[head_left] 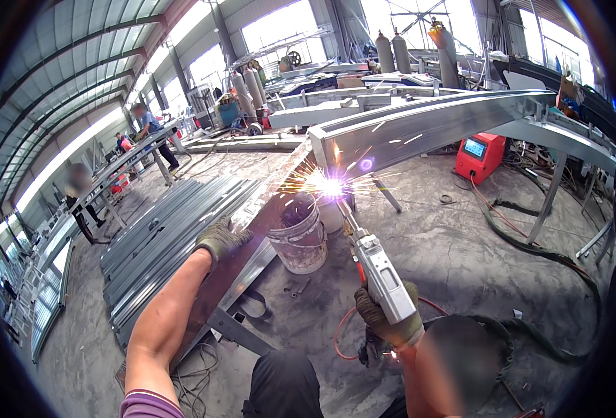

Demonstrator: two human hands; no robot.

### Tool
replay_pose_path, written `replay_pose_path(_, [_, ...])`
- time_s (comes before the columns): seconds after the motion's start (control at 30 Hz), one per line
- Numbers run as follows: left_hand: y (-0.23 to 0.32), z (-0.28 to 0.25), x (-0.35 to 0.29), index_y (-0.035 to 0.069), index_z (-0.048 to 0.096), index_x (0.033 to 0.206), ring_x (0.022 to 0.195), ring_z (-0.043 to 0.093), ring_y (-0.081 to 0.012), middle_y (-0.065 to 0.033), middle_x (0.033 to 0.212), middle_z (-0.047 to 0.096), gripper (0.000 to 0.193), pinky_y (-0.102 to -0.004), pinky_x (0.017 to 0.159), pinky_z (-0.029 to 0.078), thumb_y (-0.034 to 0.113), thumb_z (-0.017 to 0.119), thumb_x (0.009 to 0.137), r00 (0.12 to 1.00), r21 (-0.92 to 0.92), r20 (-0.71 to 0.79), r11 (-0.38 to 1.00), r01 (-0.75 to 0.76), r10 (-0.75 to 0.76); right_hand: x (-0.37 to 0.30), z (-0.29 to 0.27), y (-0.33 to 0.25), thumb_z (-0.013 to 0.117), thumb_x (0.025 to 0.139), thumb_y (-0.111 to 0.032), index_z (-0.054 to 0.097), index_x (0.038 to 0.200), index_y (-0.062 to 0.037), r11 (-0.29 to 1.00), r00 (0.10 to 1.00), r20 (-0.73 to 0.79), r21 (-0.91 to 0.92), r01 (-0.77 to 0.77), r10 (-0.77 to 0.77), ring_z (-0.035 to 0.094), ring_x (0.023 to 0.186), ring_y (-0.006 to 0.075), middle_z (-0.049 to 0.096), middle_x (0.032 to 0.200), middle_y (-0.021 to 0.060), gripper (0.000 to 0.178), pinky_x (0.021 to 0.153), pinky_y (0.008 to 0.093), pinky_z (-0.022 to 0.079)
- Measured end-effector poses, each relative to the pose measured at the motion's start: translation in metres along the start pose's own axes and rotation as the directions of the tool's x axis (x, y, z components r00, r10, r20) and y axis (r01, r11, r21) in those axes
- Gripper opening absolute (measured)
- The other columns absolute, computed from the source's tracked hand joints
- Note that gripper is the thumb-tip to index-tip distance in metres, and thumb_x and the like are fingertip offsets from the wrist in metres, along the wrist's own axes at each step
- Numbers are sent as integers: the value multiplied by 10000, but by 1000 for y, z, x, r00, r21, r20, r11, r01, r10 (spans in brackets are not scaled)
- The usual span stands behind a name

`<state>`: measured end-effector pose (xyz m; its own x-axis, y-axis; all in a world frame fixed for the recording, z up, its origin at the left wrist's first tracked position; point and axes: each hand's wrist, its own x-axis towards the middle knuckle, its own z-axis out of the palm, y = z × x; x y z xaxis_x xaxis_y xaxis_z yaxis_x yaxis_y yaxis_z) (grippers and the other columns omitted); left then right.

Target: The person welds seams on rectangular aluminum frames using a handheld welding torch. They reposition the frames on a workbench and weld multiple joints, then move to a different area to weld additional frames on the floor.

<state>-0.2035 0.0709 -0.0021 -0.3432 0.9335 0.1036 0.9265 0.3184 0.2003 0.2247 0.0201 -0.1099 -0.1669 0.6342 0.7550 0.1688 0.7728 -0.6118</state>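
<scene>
Right hand (389, 315) clenched the welding gun (383, 272), nozzle (345, 209) trained on the silver beam (426, 129); left hand (222, 240) lay on the brown steel rail (235, 279), grip unclear, apparently for steadiness!

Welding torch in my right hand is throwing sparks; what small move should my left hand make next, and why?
Perhaps slide your gloved left hand a little back along the brown beam, toward you: sparks at the tip of the torch fan out partly toward that side, and your left forearm is bare.
</scene>
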Motion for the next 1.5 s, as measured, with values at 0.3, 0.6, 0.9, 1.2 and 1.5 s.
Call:
replay_pose_path(0.3, [-19, 16, 17, -31, 590, 1564, 1398, 666, -428, -308, 1489, 686, 1112, -449, 1167, 516, 784, 796, 835, 996, 56, -78, 998, -28, 32, -10, 9, 18, 835, 883, -136, 773, 1014, -72, 999, 999, -32, -24, -32, 32, 755, 728, 322, 751, 851, 116, 158, 672, 418, 614])
replay_pose_path(0.6, [-4, 2, 4, -68, 535, 1624, 1511, 571, -443, -342, 1602, 590, 1204, -424, 1271, 433, 824, 766, 848, 1000, 19, 17, 1000, 14, -14, 1, -12, -6, 826, 866, -122, 757, 980, -73, 1000, 996, -84, 24, 14, -12, 731, 723, 373, 734, 863, 132, 141, 666, 453, 611])
replay_pose_path(0.9, [-1, -1, 3, -74, 527, 1627, 1523, 561, -444, -335, 1611, 587, 1216, -423, 1274, 427, 834, 755, 850, 999, 15, 18, 999, 36, -36, 3, -10, -9, 824, 861, -120, 761, 991, -60, 997, 998, -67, 81, 14, -9, 740, 722, 368, 741, 868, 131, 156, 670, 443, 618])
replay_pose_path(1.2, [-16, 16, 14, -5, 643, 1505, 1353, 694, -416, -290, 1460, 707, 1032, -454, 1131, 536, 770, 796, 841, 995, 92, -89, 995, -31, 39, 2, -13, -6, 866, 894, -84, 797, 1087, -25, 997, 997, -66, 62, 49, -45, 768, 750, 214, 781, 861, 85, 214, 695, 361, 624])
replay_pose_path(1.5, [-14, 11, 10, -34, 602, 1556, 1415, 655, -424, -306, 1513, 672, 1087, -437, 1178, 510, 759, 792, 836, 997, 60, -71, 998, -18, 22, 14, -5, -10, 845, 867, -63, 784, 1105, -15, 994, 995, -87, 84, 65, -57, 771, 728, 333, 764, 855, 129, 250, 691, 406, 635])
